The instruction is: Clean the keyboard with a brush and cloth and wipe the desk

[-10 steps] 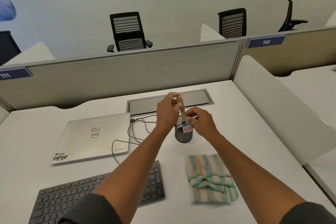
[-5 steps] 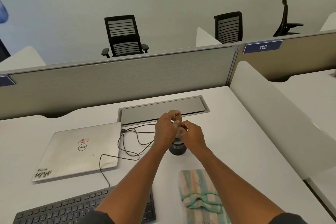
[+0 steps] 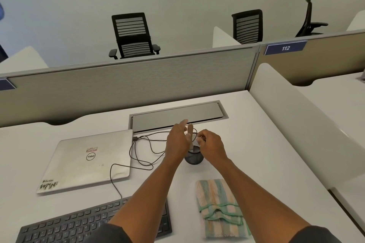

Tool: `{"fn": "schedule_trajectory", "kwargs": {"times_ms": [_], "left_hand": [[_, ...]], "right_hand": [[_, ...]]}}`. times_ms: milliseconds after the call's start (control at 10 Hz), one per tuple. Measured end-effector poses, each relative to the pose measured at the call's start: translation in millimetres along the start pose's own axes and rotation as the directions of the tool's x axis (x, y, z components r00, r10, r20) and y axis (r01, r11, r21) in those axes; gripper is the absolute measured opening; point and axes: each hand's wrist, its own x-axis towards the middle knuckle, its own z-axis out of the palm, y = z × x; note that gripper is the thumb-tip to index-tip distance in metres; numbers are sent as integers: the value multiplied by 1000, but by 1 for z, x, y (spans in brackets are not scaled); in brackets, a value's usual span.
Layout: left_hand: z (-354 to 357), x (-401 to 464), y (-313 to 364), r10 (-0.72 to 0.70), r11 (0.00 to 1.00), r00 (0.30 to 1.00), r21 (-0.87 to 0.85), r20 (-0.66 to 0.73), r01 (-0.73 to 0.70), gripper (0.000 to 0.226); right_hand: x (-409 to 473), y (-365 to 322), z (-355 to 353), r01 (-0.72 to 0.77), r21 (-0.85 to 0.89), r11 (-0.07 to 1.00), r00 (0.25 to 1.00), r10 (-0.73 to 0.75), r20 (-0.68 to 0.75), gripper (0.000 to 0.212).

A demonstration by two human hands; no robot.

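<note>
A dark mesh cup (image 3: 194, 159) stands on the white desk (image 3: 260, 156), and the wooden handle of a brush (image 3: 190, 131) sticks up out of it. My left hand (image 3: 176, 143) is just left of the handle, fingers fairly straight and blurred, not closed round it. My right hand (image 3: 212, 147) pinches the cup's rim from the right. Near me on the right lies a folded striped cloth (image 3: 218, 209). A black keyboard (image 3: 65, 227) sits at the near left, partly under my left forearm.
A shut silver laptop (image 3: 88, 161) lies to the left, with a black cable (image 3: 141, 151) looping between it and the cup. A grey cable-tray lid (image 3: 177, 116) is set into the desk behind. A white divider (image 3: 300, 128) bounds the right side, a partition the back.
My left hand gripped the brush handle a second ago; the brush sank into the cup and the fingers have now straightened off it. The view has shifted slightly.
</note>
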Motion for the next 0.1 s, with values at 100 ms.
{"fn": "schedule_trajectory", "kwargs": {"times_ms": [100], "left_hand": [[-11,-7,-9,-2,1000,1000,3,0,2,51]], "right_hand": [[-7,-10,-4,50,26,998,991,-46,-125,12]]}}
